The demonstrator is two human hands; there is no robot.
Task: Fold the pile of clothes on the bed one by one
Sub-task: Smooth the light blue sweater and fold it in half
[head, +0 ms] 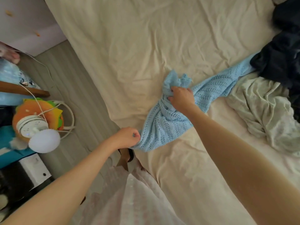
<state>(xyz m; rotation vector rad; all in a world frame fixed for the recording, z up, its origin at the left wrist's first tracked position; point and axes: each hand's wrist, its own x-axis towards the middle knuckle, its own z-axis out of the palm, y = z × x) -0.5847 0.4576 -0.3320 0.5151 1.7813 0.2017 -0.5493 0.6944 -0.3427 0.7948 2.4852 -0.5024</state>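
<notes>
A light blue open-knit garment (168,122) lies stretched in a crumpled band across the cream bed sheet (129,46). Its far end runs up under the pile at the right. My left hand (128,137) grips its near edge at the bed's edge. My right hand (181,96) grips a bunched part further up the garment. At the right edge sits the pile: dark navy clothes (282,59) and a pale green crumpled garment (263,108).
Left of the bed runs a strip of grey floor (78,88). Beside it stand a white fan (42,140), a burger-shaped cushion (37,111), a white cable and blue boxes. My pale pink skirt fills the bottom centre.
</notes>
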